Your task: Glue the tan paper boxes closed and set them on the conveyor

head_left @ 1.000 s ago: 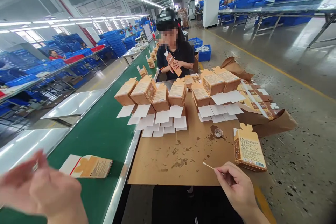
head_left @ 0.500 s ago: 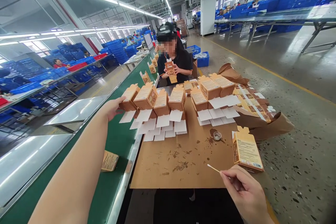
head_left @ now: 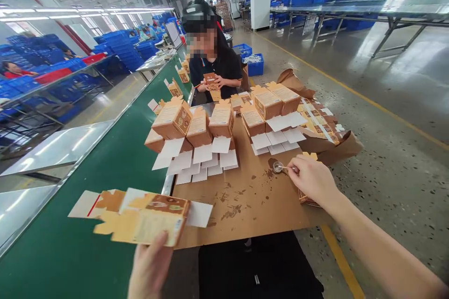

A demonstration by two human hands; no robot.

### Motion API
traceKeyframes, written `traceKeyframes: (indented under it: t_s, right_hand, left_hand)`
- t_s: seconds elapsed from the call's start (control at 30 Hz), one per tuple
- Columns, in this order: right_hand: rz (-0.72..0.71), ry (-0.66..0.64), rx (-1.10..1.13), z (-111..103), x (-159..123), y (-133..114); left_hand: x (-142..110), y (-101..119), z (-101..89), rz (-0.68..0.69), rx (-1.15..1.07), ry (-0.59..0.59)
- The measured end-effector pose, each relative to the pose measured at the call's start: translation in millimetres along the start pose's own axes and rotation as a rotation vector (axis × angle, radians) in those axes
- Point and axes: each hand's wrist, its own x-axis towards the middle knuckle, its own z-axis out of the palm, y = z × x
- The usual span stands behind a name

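My left hand (head_left: pixel 153 261) grips a brown and cream cardboard box (head_left: pixel 157 218) by its lower end, with its flaps spread at both ends. This box is held over the seam between the green belt and the brown table sheet. Closed around a cotton swab (head_left: pixel 286 167), my right hand (head_left: pixel 308 177) is at a small clear dish (head_left: pixel 278 167). The swab's tip is at the dish; whether it touches liquid I cannot tell. Behind my right hand, a similar box (head_left: pixel 308 198) stands mostly hidden. Boxes (head_left: pixel 170 121) with white flaps hanging out are stacked ahead of my left hand.
A green conveyor belt (head_left: pixel 115 163) runs along the left and carries boxes farther up. More stacked boxes (head_left: pixel 268 103) stand at the right, beside torn brown paper (head_left: pixel 333 147). Across the table a co-worker (head_left: pixel 217 65) holds a box. Wet spots mark the brown sheet (head_left: pixel 245 224).
My left hand has taken a box from the left end of the stack and brought it nearer. My right hand has moved forward with the swab to the dish. The view has shifted.
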Motion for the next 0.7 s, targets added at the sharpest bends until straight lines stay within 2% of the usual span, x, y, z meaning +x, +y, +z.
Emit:
traceKeyframes:
  t_s: [0.07, 0.13, 0.3, 0.4, 0.5, 0.6, 0.7]
  right_hand:
    - [-0.005, -0.070, -0.056, 8.4, 9.4, 0.2]
    - [-0.016, -0.122, -0.093, 15.1, 15.9, 0.2]
    - [-0.040, -0.171, -0.100, 11.1, 25.8, 7.7]
    - [-0.046, -0.063, 0.012, 6.7, 11.6, 3.5]
    - [-0.118, 0.070, 0.269, 24.3, -26.3, -29.3]
    - [-0.201, 0.043, 0.504, 67.6, -71.8, -84.4]
    - [-0.235, 0.021, 0.561, 114.6, -100.2, -130.6]
  left_hand:
    - [-8.5, -34.4, 20.5, -0.103, -0.092, 0.054]
    - [-8.3, -52.2, 36.0, -0.116, -0.136, 0.066]
    - [-0.2, -60.6, 51.6, -0.084, -0.143, 0.044]
    - [-3.5, -59.7, 61.1, -0.047, -0.148, 0.022]
    - [-7.5, -56.8, 69.3, -0.013, -0.120, 0.021]
    - [-8.3, -52.5, 70.6, -0.004, -0.063, -0.010]
    - [-6.7, -52.0, 69.2, -0.003, -0.031, -0.048]
